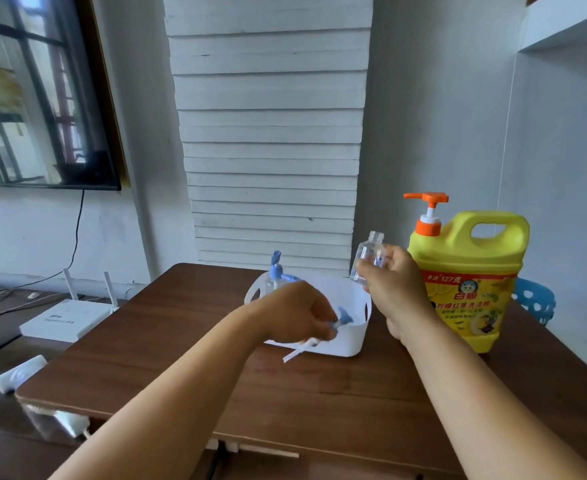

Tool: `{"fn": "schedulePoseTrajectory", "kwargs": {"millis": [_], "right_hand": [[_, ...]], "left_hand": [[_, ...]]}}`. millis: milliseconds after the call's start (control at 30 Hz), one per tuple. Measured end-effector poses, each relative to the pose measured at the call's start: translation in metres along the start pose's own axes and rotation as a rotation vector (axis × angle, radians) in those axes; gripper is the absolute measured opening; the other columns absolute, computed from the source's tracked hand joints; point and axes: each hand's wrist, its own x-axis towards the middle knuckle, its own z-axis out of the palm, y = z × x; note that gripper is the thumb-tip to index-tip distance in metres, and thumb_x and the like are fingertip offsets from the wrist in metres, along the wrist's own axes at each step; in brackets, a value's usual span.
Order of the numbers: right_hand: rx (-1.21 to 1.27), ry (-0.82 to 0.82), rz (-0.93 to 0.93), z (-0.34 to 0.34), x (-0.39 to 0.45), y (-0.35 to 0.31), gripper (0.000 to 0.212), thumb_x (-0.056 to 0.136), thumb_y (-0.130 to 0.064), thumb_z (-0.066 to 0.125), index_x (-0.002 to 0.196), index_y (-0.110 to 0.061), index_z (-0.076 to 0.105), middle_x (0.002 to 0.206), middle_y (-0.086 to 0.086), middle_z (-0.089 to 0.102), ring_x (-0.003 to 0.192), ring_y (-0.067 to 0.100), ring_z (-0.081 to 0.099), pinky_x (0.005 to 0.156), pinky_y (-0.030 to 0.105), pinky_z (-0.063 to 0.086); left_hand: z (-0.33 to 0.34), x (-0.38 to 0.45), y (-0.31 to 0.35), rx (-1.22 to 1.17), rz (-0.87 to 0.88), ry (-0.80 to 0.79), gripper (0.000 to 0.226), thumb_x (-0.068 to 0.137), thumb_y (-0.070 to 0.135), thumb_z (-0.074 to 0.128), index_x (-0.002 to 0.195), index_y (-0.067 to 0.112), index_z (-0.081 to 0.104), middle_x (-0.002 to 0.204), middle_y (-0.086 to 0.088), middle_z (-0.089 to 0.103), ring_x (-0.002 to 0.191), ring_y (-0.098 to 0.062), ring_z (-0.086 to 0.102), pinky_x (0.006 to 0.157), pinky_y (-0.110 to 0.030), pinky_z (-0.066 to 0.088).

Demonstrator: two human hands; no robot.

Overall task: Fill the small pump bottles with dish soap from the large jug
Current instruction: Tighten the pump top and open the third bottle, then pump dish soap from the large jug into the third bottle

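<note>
The person's two bare forearms came in from the near edge of the brown table [188,368]. The large yellow jug [465,271] stood upright near the right edge, its orange pump facing left. The white basket [351,337] sat in the middle, with another small pump bottle [274,278] at its far left corner. The right hand [397,289] was raised beside the jug, fingers curled around an open clear bottle [368,256], tilted. The left hand [292,315] hung low over the basket's near rim, pinching the removed blue pump head [333,325], its tube pointing down-left. To fill well, the bottle mouth should probably sit directly under the jug's spout, held upright and steady.
</note>
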Motion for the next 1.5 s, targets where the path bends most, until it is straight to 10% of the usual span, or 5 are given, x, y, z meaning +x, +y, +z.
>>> {"fn": "schedulePoseTrajectory", "kwargs": {"millis": [567,867,1000,1367,1500], "right_hand": [[-0.04,-0.173,-0.021,-0.003,-0.02,0.009,0.054,0.078,-0.014,0.073,0.127,-0.014,0.053,0.122,0.003,0.062,0.11,0.017,0.058,0.093,0.032,0.048],[0.045,-0.173,0.028,0.002,-0.021,0.007,0.047,0.08,-0.013,0.069,0.124,-0.013,0.054,0.116,0.003,0.066,0.107,0.021,0.062,0.094,0.037,0.051],[0.081,-0.203,0.037,-0.001,-0.019,0.006,0.036,0.084,-0.027,0.066,0.117,-0.012,0.064,0.108,0.006,0.069,0.1,0.019,0.064,0.096,0.041,0.05],[-0.281,0.122,-0.526,-0.034,0.009,-0.021,0.025,0.094,-0.014,0.053,0.112,-0.01,0.069,0.103,-0.001,0.07,0.09,0.005,0.06,0.073,-0.003,0.038],[-0.383,0.265,-0.678,-0.051,0.029,-0.033,0.02,0.09,-0.008,0.058,0.103,-0.012,0.072,0.102,0.005,0.065,0.09,0.016,0.058,0.073,0.007,0.039]], "left_hand": [[0.041,-0.009,-0.019,0.181,-0.082,-0.004,0.033,0.082,0.024,0.065,0.114,0.013,0.065,0.112,-0.005,0.068,0.1,-0.02,0.062,0.09,-0.029,0.049],[0.019,0.0,0.015,-0.294,-0.005,0.45,0.046,0.081,0.036,0.067,0.123,0.022,0.054,0.111,0.011,0.065,0.095,-0.004,0.062,0.059,-0.009,0.042],[0.021,0.005,0.021,-0.481,0.041,0.475,0.035,0.081,0.029,0.067,0.114,0.021,0.062,0.106,0.007,0.071,0.093,-0.003,0.067,0.073,-0.018,0.049],[0.017,0.044,0.053,-0.564,0.077,0.541,0.034,0.078,0.016,0.069,0.108,0.024,0.054,0.091,0.013,0.06,0.081,-0.008,0.066,0.068,-0.015,0.048],[0.01,0.063,0.065,-0.565,0.102,0.594,0.035,0.077,0.015,0.07,0.108,0.022,0.056,0.093,0.011,0.063,0.079,-0.009,0.064,0.073,-0.025,0.054]]}}
